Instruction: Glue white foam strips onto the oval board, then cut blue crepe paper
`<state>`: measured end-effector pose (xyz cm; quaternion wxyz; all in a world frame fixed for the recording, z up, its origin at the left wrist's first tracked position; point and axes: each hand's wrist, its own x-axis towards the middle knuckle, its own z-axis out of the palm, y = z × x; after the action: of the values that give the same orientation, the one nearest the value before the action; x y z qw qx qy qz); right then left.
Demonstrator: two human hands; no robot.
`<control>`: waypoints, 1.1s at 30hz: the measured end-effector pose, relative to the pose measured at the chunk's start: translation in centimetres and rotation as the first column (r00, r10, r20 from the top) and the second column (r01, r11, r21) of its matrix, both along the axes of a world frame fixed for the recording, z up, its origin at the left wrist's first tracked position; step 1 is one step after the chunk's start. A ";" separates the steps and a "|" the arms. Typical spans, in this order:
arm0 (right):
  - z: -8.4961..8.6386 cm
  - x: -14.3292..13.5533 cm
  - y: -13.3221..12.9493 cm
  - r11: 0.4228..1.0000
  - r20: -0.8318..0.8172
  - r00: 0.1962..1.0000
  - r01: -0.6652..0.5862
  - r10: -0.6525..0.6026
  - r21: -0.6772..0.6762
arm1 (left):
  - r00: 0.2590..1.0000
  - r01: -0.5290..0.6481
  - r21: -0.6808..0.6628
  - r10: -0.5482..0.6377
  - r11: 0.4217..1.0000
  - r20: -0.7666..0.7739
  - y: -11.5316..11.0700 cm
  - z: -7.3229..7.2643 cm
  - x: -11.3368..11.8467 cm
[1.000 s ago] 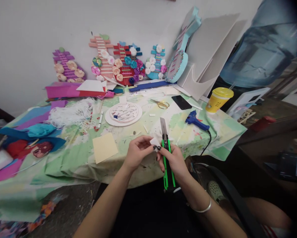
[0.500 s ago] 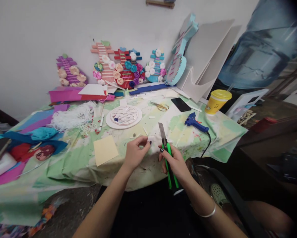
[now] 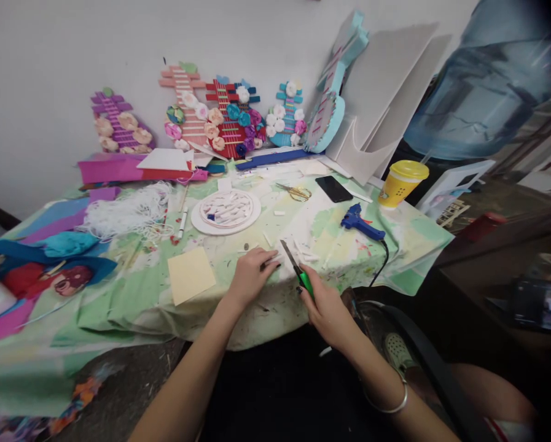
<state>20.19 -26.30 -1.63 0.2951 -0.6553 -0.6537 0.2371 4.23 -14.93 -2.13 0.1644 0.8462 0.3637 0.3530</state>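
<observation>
- Head view, the only one I have: my right hand (image 3: pixel 324 304) is wrapped around a green-handled cutter knife (image 3: pixel 298 270), fingers clamped on its grip, with the blade out and slanting up and away to the left.
- The knife is over the near edge of the table, its blade beside some small white pieces (image 3: pixel 305 250) lying on the patterned tablecloth (image 3: pixel 132 301).
- My left hand (image 3: pixel 250 277) is at that same edge, thumb and fingers bent in near the blade's tip; I cannot tell whether they are clamped on a white scrap or just beside one.
- To the left of that hand I see a pale yellow paper square (image 3: pixel 191 276) lying flat.
- Beyond both hands sits a round white board (image 3: pixel 198 224) covered with white pieces inside a ring.
- Farther right I make out gold-handled scissors (image 3: pixel 300 193), a black phone (image 3: pixel 333 188) and a blue glue gun (image 3: pixel 362 223) on its side, its cord hanging over the edge.
- Behind them a yellow-lidded cup (image 3: pixel 400 187) stands upright.
</observation>
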 end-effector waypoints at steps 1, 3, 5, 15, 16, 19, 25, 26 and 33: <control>0.1 0.0 0.0 1.000 -0.001 1.000 -0.012 0.012 0.004 | 1.000 -0.005 -0.002 0.005 1.000 0.010 0.0 0.0 0.0; 0.2 -0.1 0.0 0.999 0.000 0.999 -0.040 0.040 0.025 | 1.000 0.000 0.001 0.000 1.000 0.023 -0.1 0.1 0.0; 0.4 -0.2 -0.1 0.998 0.013 0.999 -0.051 0.051 0.032 | 0.999 0.013 0.013 -0.013 1.000 0.033 -0.1 0.0 0.0; 0.2 -0.5 0.2 0.997 0.079 0.995 -0.058 0.055 0.042 | 0.997 0.036 0.057 -0.040 0.998 0.068 0.0 -0.3 0.0; 0.2 -0.5 0.2 0.997 0.081 0.995 -0.058 0.054 0.041 | 0.996 0.038 0.054 -0.042 0.998 0.074 0.0 -0.3 0.0; 0.3 -0.6 0.3 0.998 0.103 0.993 -0.057 0.054 0.028 | 0.995 0.051 0.039 -0.054 0.998 0.085 0.0 -0.3 0.0; 0.5 -0.7 0.5 0.998 0.144 0.988 -0.061 0.059 0.008 | 0.996 0.043 0.058 -0.047 0.997 0.075 0.2 -0.4 0.0; 0.5 -0.7 0.5 0.998 0.143 0.988 -0.063 0.062 0.007 | 0.997 0.040 0.062 -0.044 0.997 0.070 0.2 -0.4 0.0; 0.5 -0.6 -0.2 0.998 0.131 0.989 -0.066 0.067 -0.015 | 0.999 0.024 0.044 -0.026 0.999 0.045 0.2 -0.3 0.1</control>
<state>19.56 -26.47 -1.10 0.2399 -0.6488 -0.6919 0.2066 4.29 -14.77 -2.44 0.1586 0.8457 0.3416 0.3782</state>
